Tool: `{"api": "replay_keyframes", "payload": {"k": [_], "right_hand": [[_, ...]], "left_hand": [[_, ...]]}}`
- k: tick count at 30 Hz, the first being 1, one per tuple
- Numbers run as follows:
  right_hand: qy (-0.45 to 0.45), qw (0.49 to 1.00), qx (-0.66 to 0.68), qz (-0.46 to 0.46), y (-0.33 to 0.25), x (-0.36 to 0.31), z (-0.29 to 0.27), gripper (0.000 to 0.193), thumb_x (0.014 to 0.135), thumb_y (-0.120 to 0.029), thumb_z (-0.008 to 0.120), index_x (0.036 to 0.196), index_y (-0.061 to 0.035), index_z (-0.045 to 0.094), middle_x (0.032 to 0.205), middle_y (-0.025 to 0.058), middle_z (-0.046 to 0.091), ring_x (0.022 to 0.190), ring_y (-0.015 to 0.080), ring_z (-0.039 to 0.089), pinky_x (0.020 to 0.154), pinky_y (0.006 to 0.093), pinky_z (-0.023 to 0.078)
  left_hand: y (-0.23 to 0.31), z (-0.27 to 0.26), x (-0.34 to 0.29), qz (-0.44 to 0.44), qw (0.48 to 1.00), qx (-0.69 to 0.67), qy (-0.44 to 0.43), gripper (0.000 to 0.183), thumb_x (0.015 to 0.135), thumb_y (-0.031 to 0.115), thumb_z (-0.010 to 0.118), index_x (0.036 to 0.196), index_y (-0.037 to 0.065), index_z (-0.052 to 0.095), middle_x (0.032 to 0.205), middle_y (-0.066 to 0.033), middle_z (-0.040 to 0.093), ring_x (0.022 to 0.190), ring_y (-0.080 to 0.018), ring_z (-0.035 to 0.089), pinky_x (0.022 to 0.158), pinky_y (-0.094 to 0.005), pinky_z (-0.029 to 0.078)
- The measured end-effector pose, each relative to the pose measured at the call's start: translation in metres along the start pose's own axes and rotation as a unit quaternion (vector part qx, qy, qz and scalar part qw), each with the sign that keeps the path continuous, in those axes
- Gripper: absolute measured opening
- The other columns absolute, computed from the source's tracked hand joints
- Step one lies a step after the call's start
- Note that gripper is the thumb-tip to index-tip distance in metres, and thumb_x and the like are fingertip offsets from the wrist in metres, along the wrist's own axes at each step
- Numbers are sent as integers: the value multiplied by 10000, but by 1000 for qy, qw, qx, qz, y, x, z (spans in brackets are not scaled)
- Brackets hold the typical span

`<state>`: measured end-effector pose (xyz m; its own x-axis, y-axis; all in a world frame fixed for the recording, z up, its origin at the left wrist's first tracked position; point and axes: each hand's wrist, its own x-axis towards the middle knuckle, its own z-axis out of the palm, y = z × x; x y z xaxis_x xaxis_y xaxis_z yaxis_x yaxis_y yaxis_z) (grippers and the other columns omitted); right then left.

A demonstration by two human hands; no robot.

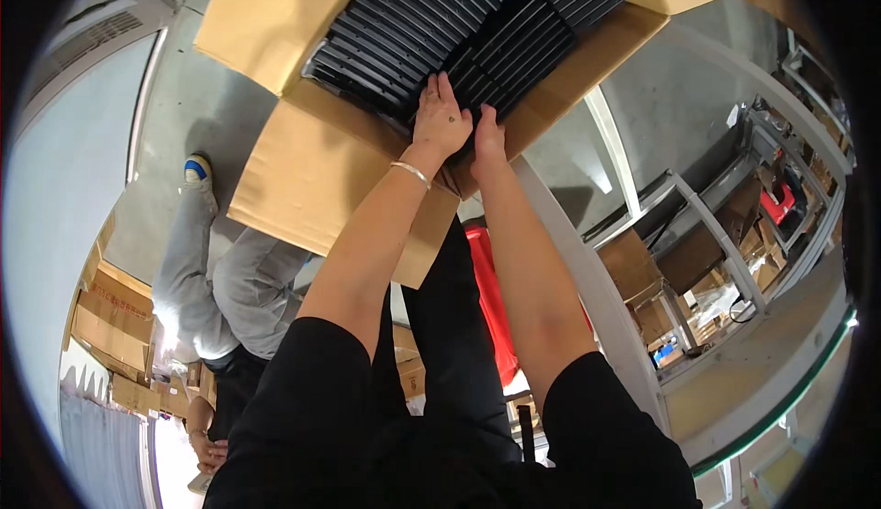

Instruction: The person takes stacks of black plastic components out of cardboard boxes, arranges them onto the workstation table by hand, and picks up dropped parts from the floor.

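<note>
An open cardboard box [303,160] stands in front of me with its flaps spread. Inside it, thin black plastic pieces [395,36] stand on edge in tight rows, and another stack of the black pieces [523,41] sits on the right side. My left hand [442,122], with a bracelet at the wrist, rests its outstretched fingers on the near end of the left rows. Close beside it, my right hand [489,137] reaches into the near corner of the box. I see that hand edge-on, and most of its fingers are hidden.
At left, a seated person in grey trousers [188,275] is close to a box flap. A red object [494,307] shows beneath my right forearm. White metal frames [679,197] and a glass-edged table [780,408] stand to the right. Cardboard boxes [115,316] are stacked at left.
</note>
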<state>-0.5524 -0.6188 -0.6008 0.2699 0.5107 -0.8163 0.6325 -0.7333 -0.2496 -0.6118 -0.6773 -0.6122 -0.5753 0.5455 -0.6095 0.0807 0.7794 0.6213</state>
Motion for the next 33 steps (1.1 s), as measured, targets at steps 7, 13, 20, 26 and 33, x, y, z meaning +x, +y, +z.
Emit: {"api": "replay_keyframes", "payload": {"k": [7,13,20,26,33], "right_hand": [[33,999,-27,5,-6,-8,11,879,740,-494,514,1339,80,226,1399,261,183,1263,350,291,1027,350,276],[35,978,-149,-143,-3,22,-3,826,748,-374,541,1344,89,205,1388,245,252,1255,358,301,1038,334,249],[-127,983,88,103,-19,48,-20,470,727,-223,565,1143,-34,454,1100,95,502,1029,219,466,890,358,386],[-98,989,-2,-112,9,32,-17,482,711,-182,590,1150,-44,447,1092,73,516,982,212,487,863,309,383],[-149,985,65,61,-3,26,-17,466,700,-248,647,1124,-220,454,1138,10,507,1038,209,464,833,432,360]], "left_hand": [[-10,20,-18,-14,998,58,15,785,756,180,580,1373,1,131,1410,-187,236,1251,-344,294,1030,-457,247],[-23,9,-10,19,999,46,13,765,753,168,578,1378,30,159,1374,-228,274,1217,-379,327,1016,-455,270],[-29,12,-21,-43,991,-104,75,738,720,189,610,1327,-29,250,1270,-283,385,1157,-404,388,1009,-432,294],[-29,9,-15,-123,988,-75,54,734,681,253,644,1282,-36,335,1193,-257,478,1122,-387,436,976,-424,337],[-22,-14,0,-127,987,33,-90,891,642,375,695,1348,28,275,1226,-233,472,1117,-386,456,958,-405,365]]}}
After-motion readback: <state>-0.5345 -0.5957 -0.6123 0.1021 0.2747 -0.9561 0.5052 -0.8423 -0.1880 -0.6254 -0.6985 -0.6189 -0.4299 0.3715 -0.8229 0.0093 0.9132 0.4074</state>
